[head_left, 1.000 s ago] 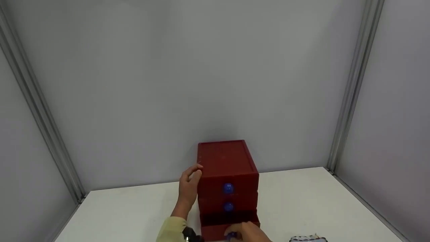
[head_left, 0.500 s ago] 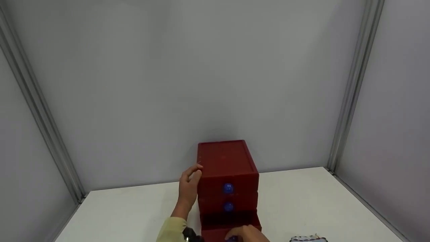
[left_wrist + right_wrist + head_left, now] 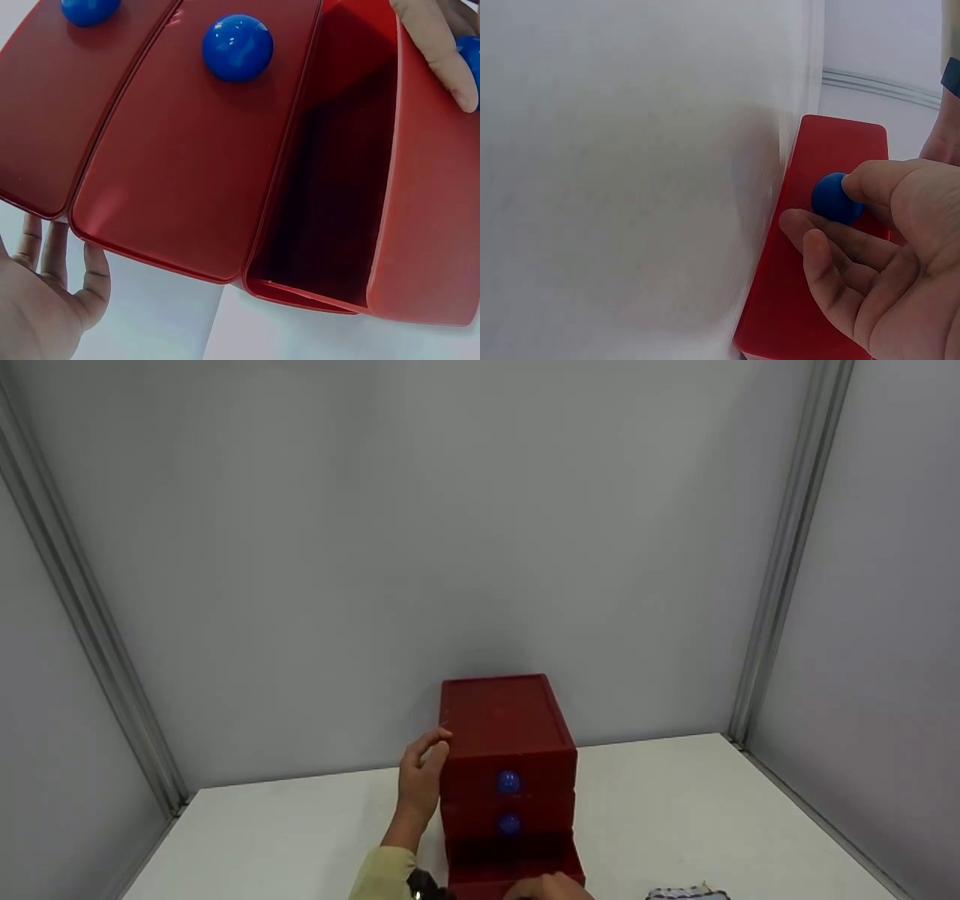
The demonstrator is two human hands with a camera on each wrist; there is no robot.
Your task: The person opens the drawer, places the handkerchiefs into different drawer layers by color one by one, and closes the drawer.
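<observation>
The left hand (image 3: pixel 420 784) rests flat against the left side of the red drawer chest (image 3: pixel 506 750) on the white table (image 3: pixel 300 832), fingers fairly straight, thumb hooked over the top edge, steadying it. The two upper drawers sit closed. The bottom drawer (image 3: pixel 420 225) stands pulled out and looks empty. The right hand (image 3: pixel 885 262) pinches that drawer's blue knob (image 3: pixel 834 199) between thumb and fingertips. Judging by this, the drawer-pulling step is under way; any next move calls for a straight pull or push while the chest stays braced.
</observation>
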